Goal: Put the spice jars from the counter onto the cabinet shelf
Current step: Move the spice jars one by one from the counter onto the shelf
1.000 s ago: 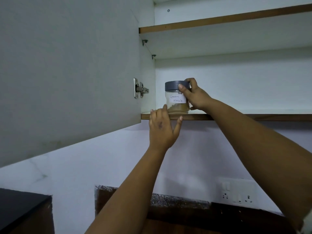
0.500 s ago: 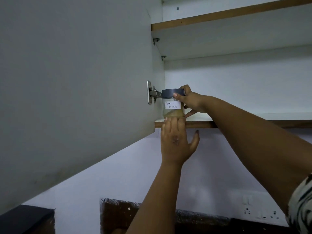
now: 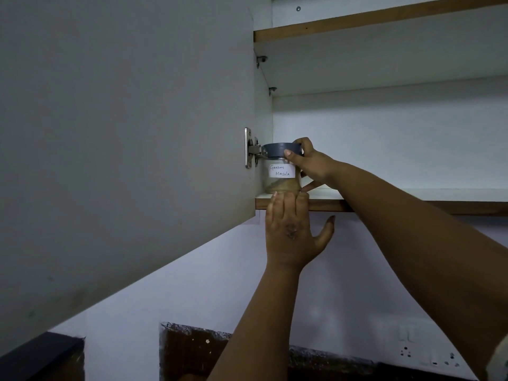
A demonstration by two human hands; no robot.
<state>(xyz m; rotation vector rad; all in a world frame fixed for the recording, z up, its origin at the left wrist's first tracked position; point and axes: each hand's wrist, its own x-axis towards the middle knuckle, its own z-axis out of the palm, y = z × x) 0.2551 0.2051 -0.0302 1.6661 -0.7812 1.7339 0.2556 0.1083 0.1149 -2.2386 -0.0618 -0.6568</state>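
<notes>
From where I watch, the open cabinet door (image 3: 123,160) fills the left of the view, swung wide so the shelf stays reachable; its metal hinge (image 3: 251,148) sits just left of the spice jar (image 3: 281,171), nearly touching the grey lid (image 3: 280,149), so I judge the jar is being tucked hard into the left corner to leave the rest of the shelf free for the other jars; the jar stands upright on the lower cabinet shelf (image 3: 412,194), close to the front edge, its long axis vertical, lid up, the brown powder settled at the bottom, and its handwritten label (image 3: 282,171) reading "Garam Masala" faces out toward me, which I take as deliberate so it can be read from below; my left hand (image 3: 291,229) is released, fingers straight and together, their tips over the shelf's front lip right under the jar's base, thumb spread to the right, and I read it as a guard against the jar sliding off, though I cannot tell whether the fingertips actually touch the glass; my right hand (image 3: 313,163) reaches in from the right and is grasping the jar, thumb across the lid's front rim, other fingers curled round the back and side, steadying it; the upper shelf (image 3: 384,20) sits above; a wall socket (image 3: 428,356) shows lower right; the worktop itself I cannot properly see.
</notes>
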